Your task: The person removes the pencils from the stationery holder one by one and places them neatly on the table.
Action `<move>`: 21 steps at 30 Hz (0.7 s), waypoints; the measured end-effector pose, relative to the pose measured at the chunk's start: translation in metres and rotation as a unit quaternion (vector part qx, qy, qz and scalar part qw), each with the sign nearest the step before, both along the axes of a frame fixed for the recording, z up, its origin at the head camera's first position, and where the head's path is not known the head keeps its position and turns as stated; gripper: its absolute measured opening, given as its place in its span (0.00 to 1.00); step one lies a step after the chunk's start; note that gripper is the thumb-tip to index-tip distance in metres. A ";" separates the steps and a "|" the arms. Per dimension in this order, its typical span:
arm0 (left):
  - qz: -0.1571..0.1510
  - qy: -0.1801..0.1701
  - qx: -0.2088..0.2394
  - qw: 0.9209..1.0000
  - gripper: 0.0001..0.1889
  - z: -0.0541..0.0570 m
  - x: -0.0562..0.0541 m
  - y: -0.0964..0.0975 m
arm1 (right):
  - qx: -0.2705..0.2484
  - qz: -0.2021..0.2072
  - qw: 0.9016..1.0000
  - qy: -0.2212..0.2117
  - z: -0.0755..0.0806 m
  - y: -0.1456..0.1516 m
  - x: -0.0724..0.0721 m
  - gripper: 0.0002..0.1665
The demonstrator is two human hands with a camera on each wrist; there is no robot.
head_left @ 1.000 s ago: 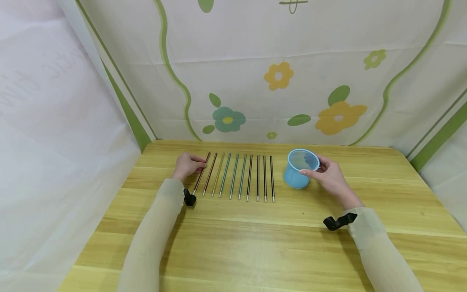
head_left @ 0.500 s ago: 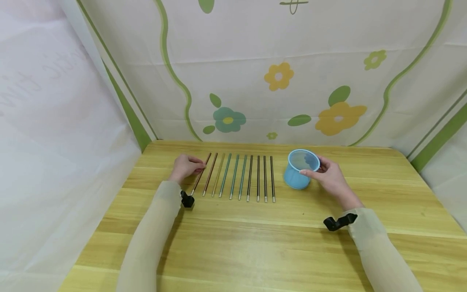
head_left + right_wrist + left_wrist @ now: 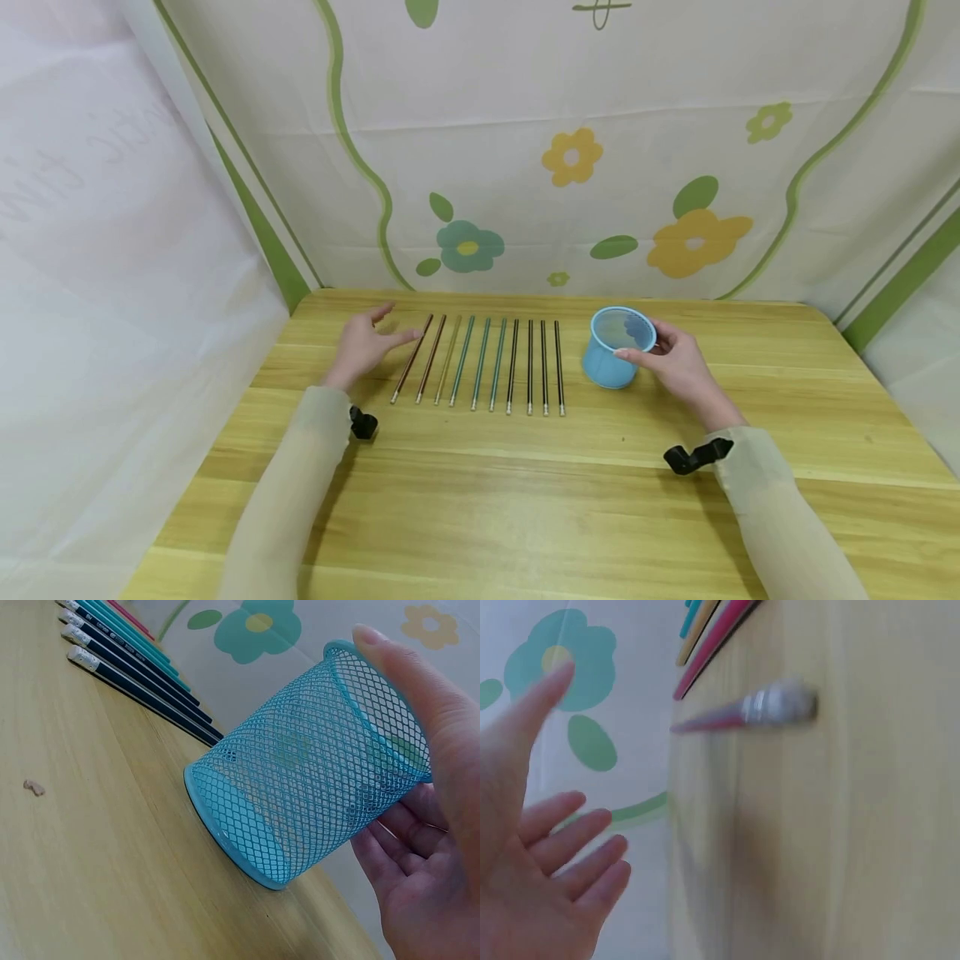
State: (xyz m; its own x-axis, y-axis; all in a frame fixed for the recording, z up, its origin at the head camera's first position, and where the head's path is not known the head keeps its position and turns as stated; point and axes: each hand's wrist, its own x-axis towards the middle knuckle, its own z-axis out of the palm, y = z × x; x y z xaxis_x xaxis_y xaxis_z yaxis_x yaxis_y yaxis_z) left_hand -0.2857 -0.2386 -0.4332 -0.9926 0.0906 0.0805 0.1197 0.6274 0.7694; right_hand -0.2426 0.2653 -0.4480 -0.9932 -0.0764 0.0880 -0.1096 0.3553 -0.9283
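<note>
A row of pencils lies side by side on the table, eraser ends toward me. Leftmost is a dark red pencil (image 3: 412,360), then another dark red pencil (image 3: 431,360), a yellow pencil (image 3: 447,360), three teal pencils (image 3: 481,364) and several black pencils (image 3: 530,367). My left hand (image 3: 362,346) hovers just left of the row, thumb and fingers spread, holding nothing; its thumb tip is near the leftmost pencil. To the right of the row, my right hand (image 3: 681,367) grips a blue mesh pencil cup (image 3: 292,765) by its rim, thumb on the near side. No pencils show inside it.
The wooden table (image 3: 480,508) meets a white flowered cloth (image 3: 495,100) behind the pencils. Another white cloth (image 3: 112,250) hangs along the left. In the right wrist view, a small brown crumb (image 3: 34,787) lies on the tabletop.
My left hand has let go of the leftmost dark red pencil, drawn back to the left and spread its fingers. The pencil's eraser end has shifted slightly left. My right hand and the cup stay put.
</note>
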 end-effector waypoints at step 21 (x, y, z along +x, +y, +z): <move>-0.059 0.033 -0.358 0.931 0.64 0.001 0.026 -0.039 | -0.001 0.001 1.000 0.015 -0.003 0.002 0.002 0.46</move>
State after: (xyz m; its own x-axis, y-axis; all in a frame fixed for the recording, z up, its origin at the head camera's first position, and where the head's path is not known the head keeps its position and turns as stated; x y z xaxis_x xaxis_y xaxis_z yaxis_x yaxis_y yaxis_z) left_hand -0.2602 -0.2777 -0.4323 -0.9676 0.2517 0.0179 0.2516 0.9566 0.1468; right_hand -0.2402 0.2670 -0.4508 -0.9900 -0.0775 0.1176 -0.1376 0.3531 -0.9254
